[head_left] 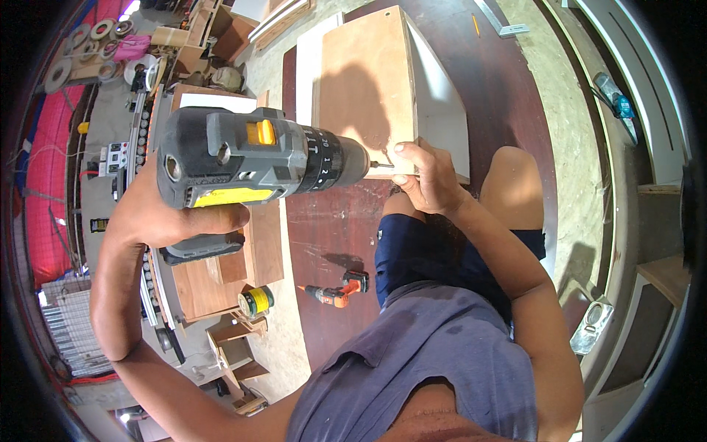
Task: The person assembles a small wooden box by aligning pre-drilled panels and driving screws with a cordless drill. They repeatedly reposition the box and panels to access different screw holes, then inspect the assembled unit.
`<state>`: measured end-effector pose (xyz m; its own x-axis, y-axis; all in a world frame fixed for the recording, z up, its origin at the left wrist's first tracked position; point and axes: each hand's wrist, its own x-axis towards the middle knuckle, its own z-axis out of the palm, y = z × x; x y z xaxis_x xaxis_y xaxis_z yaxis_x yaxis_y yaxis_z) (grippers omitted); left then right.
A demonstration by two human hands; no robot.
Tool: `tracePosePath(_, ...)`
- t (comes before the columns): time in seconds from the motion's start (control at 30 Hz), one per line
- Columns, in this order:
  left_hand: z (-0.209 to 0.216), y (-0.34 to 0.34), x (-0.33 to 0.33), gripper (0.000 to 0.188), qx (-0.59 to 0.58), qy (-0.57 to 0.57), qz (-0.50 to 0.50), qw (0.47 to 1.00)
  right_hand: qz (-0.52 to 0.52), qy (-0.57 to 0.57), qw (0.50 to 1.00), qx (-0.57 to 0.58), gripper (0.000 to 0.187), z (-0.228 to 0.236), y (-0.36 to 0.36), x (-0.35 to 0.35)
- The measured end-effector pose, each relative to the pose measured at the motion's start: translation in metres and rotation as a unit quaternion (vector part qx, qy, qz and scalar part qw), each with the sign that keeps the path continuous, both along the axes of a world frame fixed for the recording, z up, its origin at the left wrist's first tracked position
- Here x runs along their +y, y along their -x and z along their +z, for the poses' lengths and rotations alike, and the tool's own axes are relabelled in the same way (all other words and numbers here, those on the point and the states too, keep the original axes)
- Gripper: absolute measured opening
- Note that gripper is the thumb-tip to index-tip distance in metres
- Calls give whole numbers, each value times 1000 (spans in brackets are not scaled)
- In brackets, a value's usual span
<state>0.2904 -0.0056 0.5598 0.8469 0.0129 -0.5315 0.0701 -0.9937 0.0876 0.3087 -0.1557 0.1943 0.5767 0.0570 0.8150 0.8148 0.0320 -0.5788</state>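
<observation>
A black-and-grey cordless drill with yellow trim lies level in my left hand, whose fingers are wrapped round its grip. Its thin bit points right and meets the near end of a wooden box, or comes very close to it. The box has a bare plywood face and a white side panel. My right hand grips the box's near corner, thumb and fingers beside the bit. Whether a screw sits at the bit's tip, I cannot tell.
On the dark red board lies a smaller orange-and-black drill. A yellow-green spool stands left of it. A pencil lies at the far right. Tape rolls sit far left, and a teal tool lies right.
</observation>
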Motion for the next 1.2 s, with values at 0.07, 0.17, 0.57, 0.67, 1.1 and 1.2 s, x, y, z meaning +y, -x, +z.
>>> tracePosePath(0.07,-4,-3,-1,49,-1,0,-9,1000,-2,-2,1000,-25,52,-1,-2,0)
tracePosePath(0.17,-5,-3,1,48,13,1,7,1000,-2,-7,1000,-1,51,-1,1,0)
tracePosePath(0.57,-12,-5,-9,36,77,109,68,989,2,-18,999,51,41,-2,3,3)
tracePosePath(0.67,-14,-8,-10,38,85,121,73,986,-1,-4,998,56,42,-2,4,1)
tracePosePath(1.1,-14,-6,-8,47,106,132,110,979,10,-82,996,31,54,-8,2,6)
tracePosePath(1.2,-9,-8,-12,45,106,89,68,988,11,-78,997,25,53,-7,1,6)
